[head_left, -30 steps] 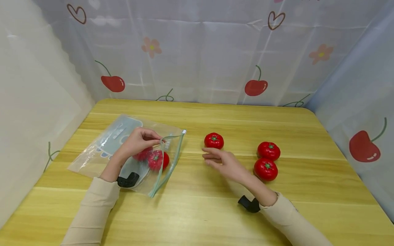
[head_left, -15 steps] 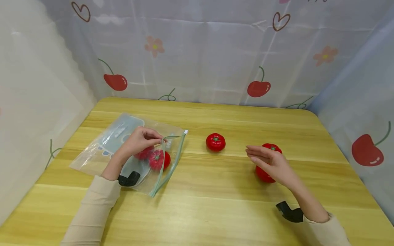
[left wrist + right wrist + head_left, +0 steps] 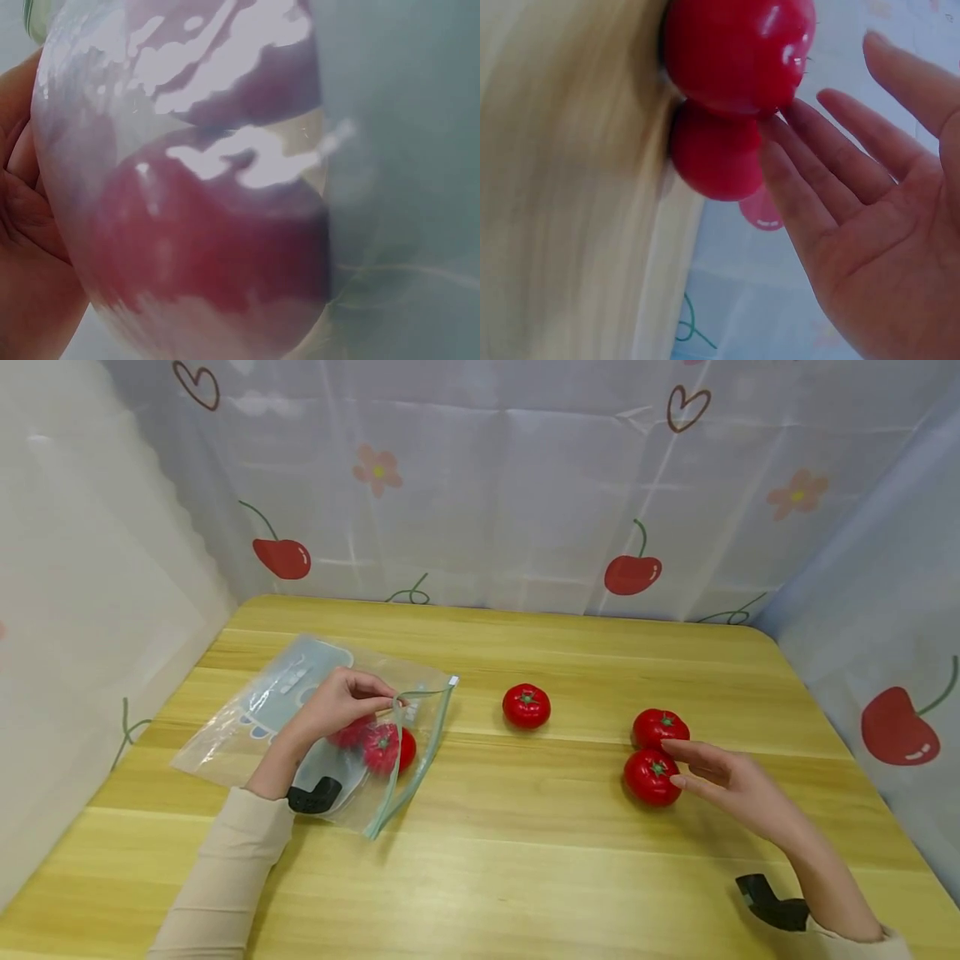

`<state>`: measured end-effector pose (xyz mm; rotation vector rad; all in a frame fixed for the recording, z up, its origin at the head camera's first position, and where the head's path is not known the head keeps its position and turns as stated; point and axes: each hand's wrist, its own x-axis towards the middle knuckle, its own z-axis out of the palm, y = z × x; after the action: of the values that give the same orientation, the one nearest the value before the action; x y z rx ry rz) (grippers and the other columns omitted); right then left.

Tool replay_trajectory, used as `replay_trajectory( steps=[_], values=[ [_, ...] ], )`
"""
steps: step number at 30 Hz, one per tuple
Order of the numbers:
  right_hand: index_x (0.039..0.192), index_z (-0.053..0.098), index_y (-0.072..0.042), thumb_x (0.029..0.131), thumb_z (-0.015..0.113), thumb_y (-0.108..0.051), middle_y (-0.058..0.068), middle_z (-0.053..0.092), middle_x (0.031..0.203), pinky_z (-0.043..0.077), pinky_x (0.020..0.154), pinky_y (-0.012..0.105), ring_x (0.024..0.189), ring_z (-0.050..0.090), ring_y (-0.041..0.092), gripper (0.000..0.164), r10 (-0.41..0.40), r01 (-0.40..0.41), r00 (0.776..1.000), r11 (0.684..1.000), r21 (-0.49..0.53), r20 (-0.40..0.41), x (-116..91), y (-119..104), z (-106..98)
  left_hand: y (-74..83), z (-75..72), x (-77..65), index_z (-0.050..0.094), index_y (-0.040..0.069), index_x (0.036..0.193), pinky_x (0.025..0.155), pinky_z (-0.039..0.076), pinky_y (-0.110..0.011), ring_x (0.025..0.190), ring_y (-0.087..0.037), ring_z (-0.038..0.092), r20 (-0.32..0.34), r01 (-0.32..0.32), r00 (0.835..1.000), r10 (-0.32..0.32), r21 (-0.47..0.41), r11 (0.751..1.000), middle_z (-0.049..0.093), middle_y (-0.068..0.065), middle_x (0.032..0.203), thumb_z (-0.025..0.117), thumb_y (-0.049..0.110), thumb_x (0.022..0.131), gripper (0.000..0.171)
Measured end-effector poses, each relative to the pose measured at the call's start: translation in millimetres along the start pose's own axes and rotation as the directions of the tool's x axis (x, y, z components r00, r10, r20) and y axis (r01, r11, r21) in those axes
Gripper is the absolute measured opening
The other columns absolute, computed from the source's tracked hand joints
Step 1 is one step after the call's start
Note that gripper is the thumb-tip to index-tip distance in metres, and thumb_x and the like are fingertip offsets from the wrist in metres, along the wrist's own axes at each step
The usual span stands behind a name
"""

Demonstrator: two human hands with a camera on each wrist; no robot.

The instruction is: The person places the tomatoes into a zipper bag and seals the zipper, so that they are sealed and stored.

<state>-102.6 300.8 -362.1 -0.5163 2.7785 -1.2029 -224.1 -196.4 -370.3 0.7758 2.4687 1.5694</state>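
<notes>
A clear zip bag [image 3: 225, 752] with a blue print and a green zip edge lies at the left of the table. Its mouth edge is pinched between thumb and fingers of my left hand [image 3: 337, 703]. Inside it are red tomatoes [image 3: 381, 748], also seen through the plastic in the left wrist view, where the tomato [image 3: 217, 240] is blurred by glare. At the right, my right hand [image 3: 731, 781] is beside the nearer tomato [image 3: 649, 778], fingers extended and not gripping. The farther tomato [image 3: 660, 727] sits directly behind it. In the right wrist view the palm [image 3: 885, 225] faces the two tomatoes.
Another tomato [image 3: 527, 707] stands alone near the middle of the wooden table [image 3: 495, 877]. A printed curtain [image 3: 465, 510] rises behind the table, with more cloth at both sides. A black wrist mount [image 3: 772, 903] hangs under the right forearm.
My right hand has moved right, from near the middle tomato, past the pair, to the right side of the nearer one. The left hand keeps holding the bag in place.
</notes>
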Motion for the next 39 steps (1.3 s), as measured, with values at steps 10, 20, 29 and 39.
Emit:
replay_trajectory(
  steps=[10, 20, 29, 39],
  values=[
    [0.128, 0.052, 0.001, 0.076, 0.078, -0.014, 0.023, 0.05, 0.127, 0.047, 0.082, 0.046, 0.11, 0.051, 0.043, 0.06, -0.032, 0.034, 0.999, 0.995, -0.093, 0.024, -0.6, 9.0, 9.0, 3.4, -1.8, -0.1, 0.07, -0.009, 0.094, 0.057, 0.051, -0.026, 0.066, -0.027, 0.061, -0.007, 0.02, 1.0, -0.02, 0.014, 1.0, 0.069, -0.013, 0.088, 0.065, -0.002, 0.086, 0.011],
    [0.136, 0.044, 0.001, 0.074, 0.078, -0.009, 0.028, 0.046, 0.128, 0.05, 0.081, 0.039, 0.104, 0.056, 0.043, 0.071, -0.07, 0.07, 0.996, 0.997, 0.019, 0.05, 3.4, 9.8, 25.1, 5.0, -1.3, -0.2, 0.071, -0.007, 0.093, 0.059, 0.051, -0.026, 0.067, -0.026, 0.061, -0.004, 0.023, 1.0, -0.023, -0.002, 1.0, 0.068, -0.013, 0.087, 0.067, 0.0, 0.085, 0.011],
    [0.136, 0.04, 0.002, 0.074, 0.08, -0.018, 0.031, 0.046, 0.126, 0.049, 0.08, 0.046, 0.105, 0.054, 0.045, 0.076, 0.043, -0.042, 0.998, 0.999, -0.023, 0.048, 9.1, 2.7, 34.7, 4.9, -1.1, 1.4, 0.071, -0.006, 0.093, 0.06, 0.051, -0.025, 0.068, -0.028, 0.061, 0.0, 0.029, 1.0, -0.029, -0.008, 1.0, 0.069, -0.012, 0.087, 0.067, 0.001, 0.085, 0.011],
    [0.133, 0.044, 0.002, 0.072, 0.082, -0.021, 0.025, 0.047, 0.128, 0.047, 0.084, 0.046, 0.107, 0.055, 0.041, 0.075, -0.005, 0.006, 1.0, 0.999, -0.032, 0.024, 27.8, -13.2, 50.7, 3.6, -1.7, -0.2, 0.071, -0.007, 0.093, 0.06, 0.051, -0.026, 0.069, -0.029, 0.061, 0.0, 0.042, 0.999, -0.042, -0.022, 0.999, 0.069, -0.012, 0.087, 0.067, 0.001, 0.086, 0.012]
  ],
)
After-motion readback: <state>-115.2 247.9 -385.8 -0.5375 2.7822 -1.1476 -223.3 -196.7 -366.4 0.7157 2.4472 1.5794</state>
